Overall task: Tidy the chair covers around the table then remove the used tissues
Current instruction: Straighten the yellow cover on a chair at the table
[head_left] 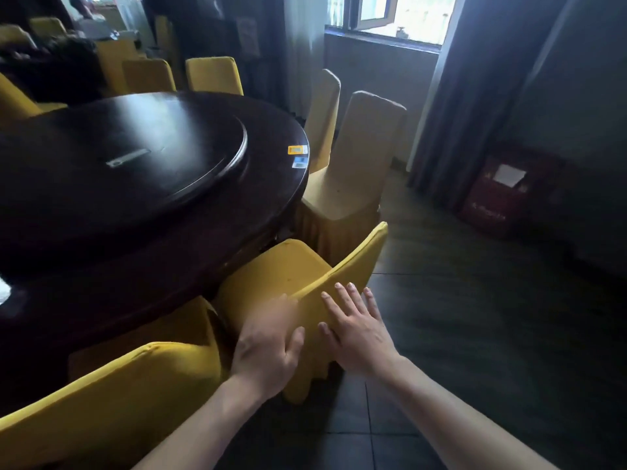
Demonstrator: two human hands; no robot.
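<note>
Both hands point(268, 347) point(356, 337) on yellow chair cover point(339, 276), beside dark table point(169, 212)

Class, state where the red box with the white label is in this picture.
In the head view, the red box stands on the floor at right, beside the dark curtain.

- A restaurant or banquet dining room is indicated.
- A large round dark wooden table point(210, 232) is fitted with a rotating centre turntable point(142, 154).
- Chairs dressed in matching yellow chair covers point(298, 266) are ringed around it.
- Further covered chairs point(146, 74) are seen beyond, at the back.
</note>
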